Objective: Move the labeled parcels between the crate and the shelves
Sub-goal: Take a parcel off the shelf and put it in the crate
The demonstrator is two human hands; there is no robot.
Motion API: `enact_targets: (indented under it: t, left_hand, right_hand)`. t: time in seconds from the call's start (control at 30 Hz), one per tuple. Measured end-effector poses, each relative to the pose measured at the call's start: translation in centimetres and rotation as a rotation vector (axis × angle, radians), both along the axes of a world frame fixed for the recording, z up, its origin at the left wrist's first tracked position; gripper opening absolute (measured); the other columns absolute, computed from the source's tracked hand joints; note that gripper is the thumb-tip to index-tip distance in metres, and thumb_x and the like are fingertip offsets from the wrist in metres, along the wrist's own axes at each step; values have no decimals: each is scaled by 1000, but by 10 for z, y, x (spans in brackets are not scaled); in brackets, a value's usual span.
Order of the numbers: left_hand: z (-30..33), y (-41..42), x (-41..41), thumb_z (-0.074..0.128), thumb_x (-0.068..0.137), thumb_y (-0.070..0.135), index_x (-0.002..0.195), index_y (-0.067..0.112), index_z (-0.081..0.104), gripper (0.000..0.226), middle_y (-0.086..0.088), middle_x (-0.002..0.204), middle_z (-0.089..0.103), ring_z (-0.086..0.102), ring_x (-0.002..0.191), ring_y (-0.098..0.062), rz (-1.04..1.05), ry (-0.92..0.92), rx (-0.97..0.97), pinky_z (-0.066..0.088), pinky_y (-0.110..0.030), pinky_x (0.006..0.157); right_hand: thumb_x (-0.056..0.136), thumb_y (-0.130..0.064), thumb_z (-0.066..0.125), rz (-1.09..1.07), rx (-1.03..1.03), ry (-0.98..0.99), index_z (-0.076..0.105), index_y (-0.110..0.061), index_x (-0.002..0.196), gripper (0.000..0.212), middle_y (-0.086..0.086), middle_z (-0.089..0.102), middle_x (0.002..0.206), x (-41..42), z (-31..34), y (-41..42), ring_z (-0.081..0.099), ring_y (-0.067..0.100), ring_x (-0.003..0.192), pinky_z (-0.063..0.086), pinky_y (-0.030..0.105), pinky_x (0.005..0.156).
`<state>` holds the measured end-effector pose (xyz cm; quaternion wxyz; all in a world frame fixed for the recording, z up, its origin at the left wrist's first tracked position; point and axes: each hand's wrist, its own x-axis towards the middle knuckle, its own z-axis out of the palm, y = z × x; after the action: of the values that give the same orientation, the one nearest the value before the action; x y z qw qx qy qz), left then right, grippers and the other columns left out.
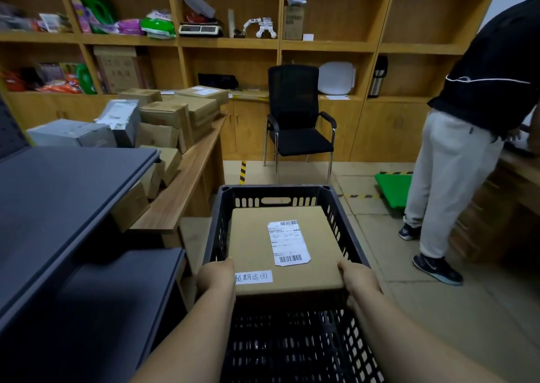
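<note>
Flat brown cardboard parcel (285,248), white barcode label plus handwritten sticker on top, held level over the black slotted crate (295,339), toward its far end. More parcels stacked on the counter (187,184).

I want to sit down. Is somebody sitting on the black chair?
No, the black chair by the shelves has nobody on its seat.

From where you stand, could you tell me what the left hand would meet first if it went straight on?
The left hand already grips the parcel's near-left corner; pushed on along the box, it would probably meet the crate's far wall, though depth is unclear.
</note>
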<state>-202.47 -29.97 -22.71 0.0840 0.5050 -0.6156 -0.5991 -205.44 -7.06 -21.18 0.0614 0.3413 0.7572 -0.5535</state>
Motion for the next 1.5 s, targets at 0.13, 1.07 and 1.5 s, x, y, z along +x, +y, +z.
enact_targets:
  t: [0.13, 1.07, 1.5]
  left_hand:
    - [-11, 4, -10, 62, 81, 20, 58, 6, 49, 30, -12, 64, 58, 63, 70, -34, 22, -10, -13, 57, -44, 76]
    - [-115, -4, -59, 53, 85, 17, 63, 0, 59, 28, -24, 88, 68, 65, 84, -38, -70, -301, -71, 54, -43, 84]
    - [-132, 3, -53, 40, 94, 14, 100, -7, 65, 33, -24, 111, 64, 59, 104, -36, -234, -431, -122, 47, -33, 88]
  right_hand:
    - [86, -24, 52, 31, 58, -9, 58, -2, 69, 28, 11, 54, 72, -11, -10, -3, 56, 30, 77, 51, 39, 77]
    - [93, -15, 41, 212, 150, -170, 67, 0, 104, 31, 11, 57, 86, -65, -113, -7, 48, 27, 82, 32, 28, 68]
    - [99, -8, 36, 330, 179, -377, 55, 2, 125, 34, 19, 54, 131, -68, -126, -8, 56, 27, 105, 47, 27, 80]
